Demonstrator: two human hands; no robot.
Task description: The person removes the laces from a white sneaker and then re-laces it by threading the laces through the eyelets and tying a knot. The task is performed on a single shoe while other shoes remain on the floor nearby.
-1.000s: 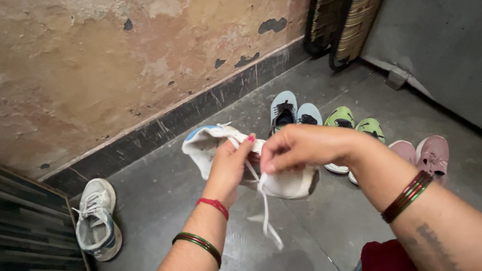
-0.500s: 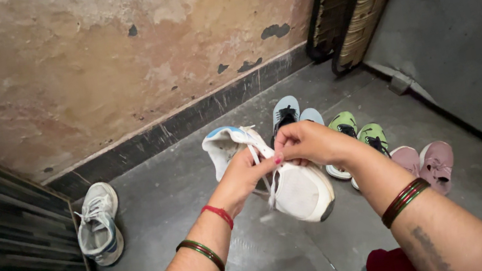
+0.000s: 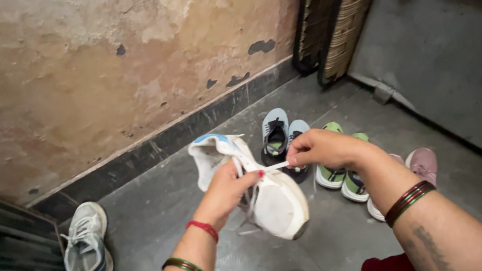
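Together, both hands tension white sneaker's lace.

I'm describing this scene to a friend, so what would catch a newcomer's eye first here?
First, the white sneaker held up in mid-frame: the left hand steadies it while the right hand pulls its white lace taut. Behind it, pairs of blue, green and pink shoes line the grey floor, and a lone grey-white sneaker lies far left.

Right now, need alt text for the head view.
Two hands hold a white sneaker above a grey floor: the left hand grips it, the right hand pinches its white lace. Blue, green and pink shoe pairs sit behind, a lone grey-white sneaker left.
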